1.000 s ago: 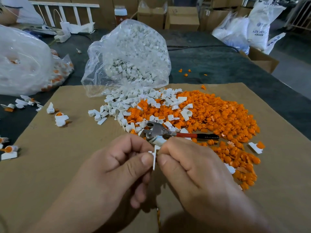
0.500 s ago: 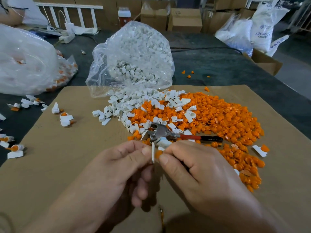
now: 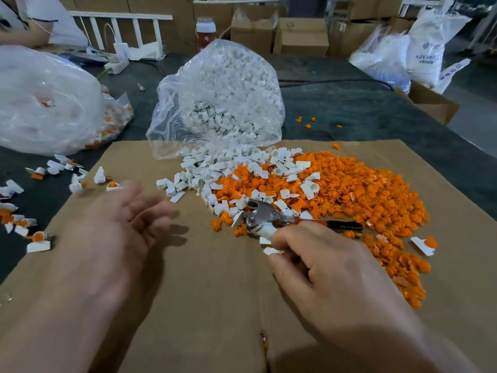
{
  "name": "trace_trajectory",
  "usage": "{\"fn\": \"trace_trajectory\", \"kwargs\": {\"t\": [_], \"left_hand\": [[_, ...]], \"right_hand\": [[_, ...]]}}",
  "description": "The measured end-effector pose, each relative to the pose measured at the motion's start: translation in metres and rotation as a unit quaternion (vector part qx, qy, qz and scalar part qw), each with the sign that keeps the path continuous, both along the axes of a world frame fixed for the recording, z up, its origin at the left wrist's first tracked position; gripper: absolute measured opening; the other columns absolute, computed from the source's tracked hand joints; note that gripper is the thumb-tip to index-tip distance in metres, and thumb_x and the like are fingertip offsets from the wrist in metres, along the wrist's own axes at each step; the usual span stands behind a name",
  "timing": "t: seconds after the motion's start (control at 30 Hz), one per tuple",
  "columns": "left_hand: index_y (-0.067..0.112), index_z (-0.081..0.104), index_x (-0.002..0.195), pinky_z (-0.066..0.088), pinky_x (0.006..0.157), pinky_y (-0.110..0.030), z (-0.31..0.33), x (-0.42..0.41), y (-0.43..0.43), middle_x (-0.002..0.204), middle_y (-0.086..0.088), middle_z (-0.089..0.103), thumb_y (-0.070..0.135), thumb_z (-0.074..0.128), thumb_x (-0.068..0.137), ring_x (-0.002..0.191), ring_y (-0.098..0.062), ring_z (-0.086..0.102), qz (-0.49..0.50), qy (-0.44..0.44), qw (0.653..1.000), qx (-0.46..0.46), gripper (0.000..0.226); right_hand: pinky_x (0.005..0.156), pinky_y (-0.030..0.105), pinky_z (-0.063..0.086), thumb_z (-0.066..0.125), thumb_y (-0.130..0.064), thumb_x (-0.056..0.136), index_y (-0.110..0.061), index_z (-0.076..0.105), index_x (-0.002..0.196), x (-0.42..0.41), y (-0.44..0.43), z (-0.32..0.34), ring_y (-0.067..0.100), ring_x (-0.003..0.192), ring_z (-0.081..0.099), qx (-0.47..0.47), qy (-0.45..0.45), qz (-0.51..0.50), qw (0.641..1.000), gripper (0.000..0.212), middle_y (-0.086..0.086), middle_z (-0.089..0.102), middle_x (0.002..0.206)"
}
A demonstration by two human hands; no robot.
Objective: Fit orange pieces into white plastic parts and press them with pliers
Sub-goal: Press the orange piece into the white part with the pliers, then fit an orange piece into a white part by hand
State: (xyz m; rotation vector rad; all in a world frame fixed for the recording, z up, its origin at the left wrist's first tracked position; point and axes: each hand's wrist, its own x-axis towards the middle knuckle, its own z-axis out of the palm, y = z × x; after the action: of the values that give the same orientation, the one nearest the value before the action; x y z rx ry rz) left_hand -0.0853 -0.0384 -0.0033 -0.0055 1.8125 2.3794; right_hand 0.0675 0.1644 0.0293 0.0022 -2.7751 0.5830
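Warehouse-type room: stacked cardboard boxes [image 3: 301, 36] along the back, white sacks [image 3: 425, 52] at far right, a white ladder-like rail [image 3: 121, 25] at back left. Dark table [image 3: 349, 109] with a brown cardboard sheet [image 3: 204, 278] laid over its near part as the work surface.

Big clear plastic bag of white plastic parts [image 3: 223, 103] stands at the sheet's far edge, mouth spilling onto the cardboard. Second, larger clear bag [image 3: 45, 103] at far left on the table, with orange-and-white pieces showing at its lower right. Wide heap of orange pieces [image 3: 363, 192] covers the right centre of the sheet; loose white parts [image 3: 228, 170] overlap its left and far side. Scattered assembled pieces [image 3: 37, 238], white with orange inserts, lie along the left edge, some on cardboard, some on the table.

Pliers [image 3: 271, 216] lie at the heap's near edge, metal head left, red-and-black handles pointing right.

Left hand [image 3: 121, 224] hovers over the sheet's left side, blurred, palm up, fingers [image 3: 150, 208] spread and loose, holding nothing. Right hand [image 3: 322, 262] is just near of the pliers, fingertips [image 3: 277, 254] pinched on a small white part [image 3: 270, 251]; another white part sits at the pliers' head, touching the hand's knuckle area.
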Motion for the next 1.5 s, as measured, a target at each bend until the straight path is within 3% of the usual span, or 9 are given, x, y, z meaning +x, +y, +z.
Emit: {"fn": "trace_trajectory", "kwargs": {"t": [0.13,0.2,0.3,0.47,0.6,0.87,1.13,1.37,1.5], "left_hand": [[0.048,0.041,0.143,0.036,0.110,-0.031,-0.002,0.022,0.020,0.146,0.021,0.049,0.046,0.049,0.097,0.128,0.005,0.047,-0.048,0.304,0.849,-0.431,0.047],[0.038,0.016,0.158,0.010,0.119,-0.025,-0.009,0.021,0.024,0.165,0.016,0.010,0.040,0.046,0.100,0.150,-0.002,0.011,-0.127,0.342,0.766,-0.529,0.066],[0.038,-0.005,0.157,0.010,0.121,-0.030,-0.012,0.022,0.032,0.163,0.018,-0.016,0.045,0.038,0.100,0.152,-0.005,-0.008,-0.174,0.349,0.690,-0.610,0.072],[0.032,0.031,0.155,0.032,0.112,-0.040,-0.007,0.025,0.033,0.165,0.012,0.019,0.049,0.030,0.091,0.146,-0.017,0.030,-0.188,0.363,0.680,-0.609,0.066],[0.017,0.068,0.123,0.050,0.091,-0.038,-0.007,0.026,0.030,0.129,-0.001,0.065,0.025,0.053,0.088,0.105,-0.030,0.064,-0.173,0.450,0.670,-0.565,0.039],[0.029,0.068,0.116,0.050,0.089,-0.028,-0.007,0.039,0.027,0.119,0.015,0.063,0.024,0.075,0.084,0.107,-0.011,0.060,-0.238,0.463,0.703,-0.485,0.034],[0.042,0.062,0.120,0.036,0.081,-0.004,-0.001,0.037,0.019,0.112,0.035,0.052,0.044,0.054,0.092,0.105,0.011,0.050,-0.185,0.371,0.792,-0.448,0.029],[0.041,0.058,0.127,0.052,0.086,-0.039,-0.001,0.043,0.023,0.116,0.024,0.055,0.058,0.042,0.086,0.106,-0.007,0.054,-0.224,0.384,0.743,-0.500,0.048],[0.036,0.063,0.127,0.052,0.089,-0.036,0.002,0.047,0.028,0.117,0.015,0.059,0.049,0.041,0.089,0.110,-0.013,0.056,-0.244,0.409,0.711,-0.517,0.046]], "right_hand": [[0.059,0.028,0.048,0.060,-0.034,0.092,-0.028,0.062,0.111,-0.002,-0.002,-0.002,0.009,0.079,0.055,0.055,-0.029,-0.003,0.998,0.019,-0.011,0.056,0.100],[0.071,0.027,0.049,0.054,-0.039,0.095,-0.033,0.053,0.122,-0.003,-0.003,-0.005,0.010,0.097,0.052,0.074,-0.045,0.003,0.996,0.028,-0.013,0.051,0.112],[0.082,0.026,0.046,0.048,-0.041,0.096,-0.035,0.046,0.129,-0.004,-0.001,-0.008,0.011,0.106,0.044,0.093,-0.054,0.012,0.994,0.033,-0.014,0.044,0.121],[0.085,0.028,0.044,0.052,-0.039,0.095,-0.028,0.054,0.122,-0.006,-0.005,-0.010,0.014,0.100,0.044,0.124,-0.068,0.029,0.989,0.029,-0.009,0.049,0.117],[0.085,0.027,0.041,0.050,-0.037,0.095,-0.029,0.054,0.125,-0.007,-0.006,-0.011,0.014,0.102,0.044,0.118,-0.070,0.028,0.990,0.031,-0.010,0.049,0.118],[0.086,0.019,0.027,0.049,-0.040,0.097,-0.035,0.039,0.133,-0.007,-0.005,-0.015,0.007,0.113,0.029,0.073,-0.067,0.041,0.994,0.038,-0.014,0.037,0.122],[0.076,0.020,0.035,0.040,-0.044,0.100,-0.040,0.034,0.129,-0.002,-0.007,-0.012,0.002,0.095,0.034,0.037,-0.059,0.048,0.996,0.031,-0.017,0.032,0.111],[0.071,0.031,0.036,0.039,-0.056,0.096,-0.039,0.033,0.128,-0.004,-0.014,-0.011,0.011,0.091,0.039,0.086,-0.106,0.082,0.987,0.036,-0.009,0.042,0.107],[0.072,0.027,0.032,0.039,-0.046,0.100,-0.036,0.036,0.123,-0.006,-0.014,-0.012,0.008,0.088,0.031,0.086,-0.094,0.057,0.990,0.026,-0.010,0.038,0.105]]}}
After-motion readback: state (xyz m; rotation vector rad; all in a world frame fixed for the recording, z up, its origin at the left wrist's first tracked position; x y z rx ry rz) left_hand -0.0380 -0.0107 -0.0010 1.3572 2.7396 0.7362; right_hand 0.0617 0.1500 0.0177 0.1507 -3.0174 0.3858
